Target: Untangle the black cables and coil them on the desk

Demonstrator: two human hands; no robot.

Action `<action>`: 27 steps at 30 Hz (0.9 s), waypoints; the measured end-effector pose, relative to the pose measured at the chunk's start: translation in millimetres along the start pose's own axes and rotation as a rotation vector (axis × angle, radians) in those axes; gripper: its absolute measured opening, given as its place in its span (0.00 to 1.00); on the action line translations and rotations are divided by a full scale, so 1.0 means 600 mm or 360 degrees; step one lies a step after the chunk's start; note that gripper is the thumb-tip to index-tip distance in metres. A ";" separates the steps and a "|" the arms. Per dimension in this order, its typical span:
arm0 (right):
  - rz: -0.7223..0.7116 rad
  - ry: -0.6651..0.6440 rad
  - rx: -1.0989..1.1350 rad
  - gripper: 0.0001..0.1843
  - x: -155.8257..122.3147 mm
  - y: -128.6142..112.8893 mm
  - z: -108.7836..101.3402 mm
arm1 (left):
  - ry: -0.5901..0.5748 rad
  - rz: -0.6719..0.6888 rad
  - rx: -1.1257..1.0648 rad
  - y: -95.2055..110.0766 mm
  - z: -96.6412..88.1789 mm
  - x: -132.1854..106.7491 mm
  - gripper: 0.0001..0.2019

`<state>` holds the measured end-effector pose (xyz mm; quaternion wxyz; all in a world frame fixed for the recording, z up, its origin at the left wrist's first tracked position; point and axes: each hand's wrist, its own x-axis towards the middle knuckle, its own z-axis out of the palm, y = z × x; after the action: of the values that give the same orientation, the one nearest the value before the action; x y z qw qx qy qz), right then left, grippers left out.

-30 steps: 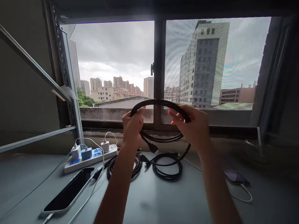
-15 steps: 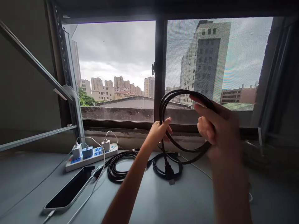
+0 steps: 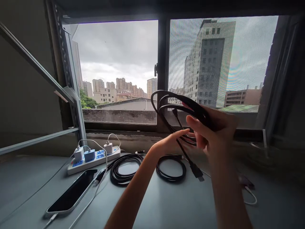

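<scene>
A coiled black HDMI cable (image 3: 164, 118) is held up in front of the window, its loops pulled out of round. My right hand (image 3: 212, 133) is closed around the right side of the coil. Lower down, my left hand (image 3: 172, 141) has the cable between its thumb and fingers, close to the right hand. One HDMI plug (image 3: 196, 171) with a metal tip hangs below the hands. The other plug (image 3: 175, 112) shows inside the loops. On the desk beneath lie two more black cable coils, one left (image 3: 114, 176) and one right (image 3: 171, 180).
A white power strip (image 3: 92, 164) with chargers plugged in stands at the back left. In front of it lies a phone (image 3: 73, 192) with a white charging cable (image 3: 96, 189). A dark device (image 3: 246, 182) with a white cable sits at right. Metal shelf bars (image 3: 40, 140) frame the left side.
The coil has tilted and its loops have spread and flattened. My left hand has moved right, closer to my right hand. The hanging plug has swung to the right.
</scene>
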<state>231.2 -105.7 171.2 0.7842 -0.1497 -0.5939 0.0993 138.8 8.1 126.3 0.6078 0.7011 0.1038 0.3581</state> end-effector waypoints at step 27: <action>0.0089 -0.0289 -0.0534 0.25 0.029 0.110 -0.007 | 0.0868 0.0175 0.0758 0.125 -0.036 -0.058 0.12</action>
<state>241.4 -38.8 162.4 0.6883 -0.2852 -0.6661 0.0337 78.4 -13.4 182.9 0.3573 0.7063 0.3048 0.5297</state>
